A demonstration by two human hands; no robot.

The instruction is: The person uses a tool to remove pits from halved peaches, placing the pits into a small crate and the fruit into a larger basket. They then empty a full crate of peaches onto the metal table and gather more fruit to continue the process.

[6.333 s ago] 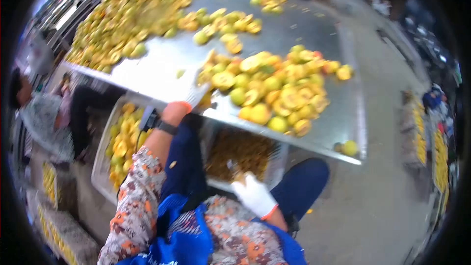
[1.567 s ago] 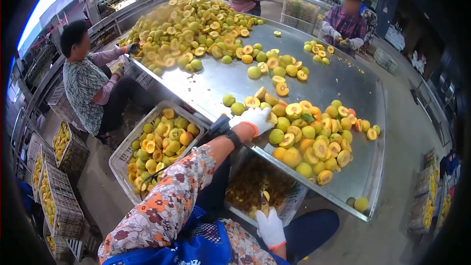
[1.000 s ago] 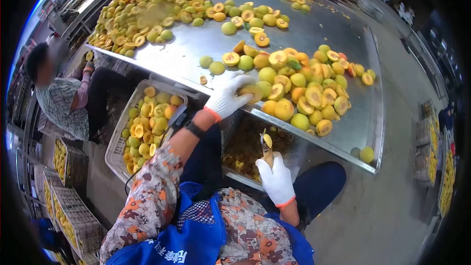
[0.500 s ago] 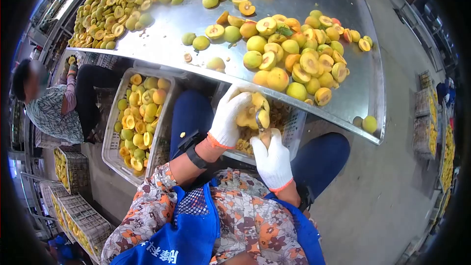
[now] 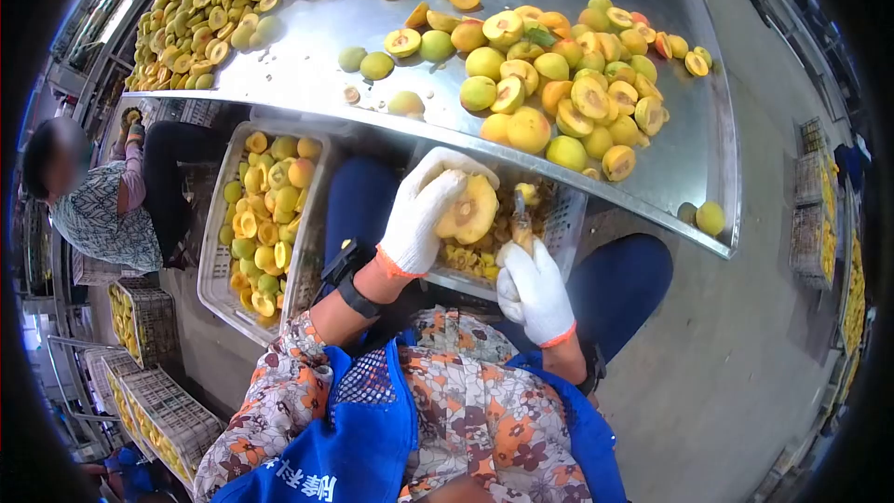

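My left hand (image 5: 419, 210), in a white knit glove, is closed around a yellow peach half (image 5: 468, 211), its cut face turned toward the right. My right hand (image 5: 537, 293), gloved alike, grips a pitting knife (image 5: 521, 228) by its light handle, the metal end pointing up and apart from the fruit. A small yellow piece (image 5: 528, 192) shows by the metal tip; whether it touches cannot be told. Below both hands stands a crate (image 5: 563, 224) holding yellow scraps and brownish bits. Cut peaches (image 5: 549, 84) lie heaped on the metal table (image 5: 372, 140) just ahead.
Left of my knee, a white crate (image 5: 209, 265) holds peach halves. A larger peach pile (image 5: 200, 28) covers the table's far left. A co-worker (image 5: 102, 191) sits at the left. More filled crates (image 5: 158, 410) stand on the floor, and stacked crates (image 5: 812, 224) at the right.
The pitting knife has come out of the peach half and moved right and down with my right hand. The left hand has shifted slightly left, turning the cut face into view.
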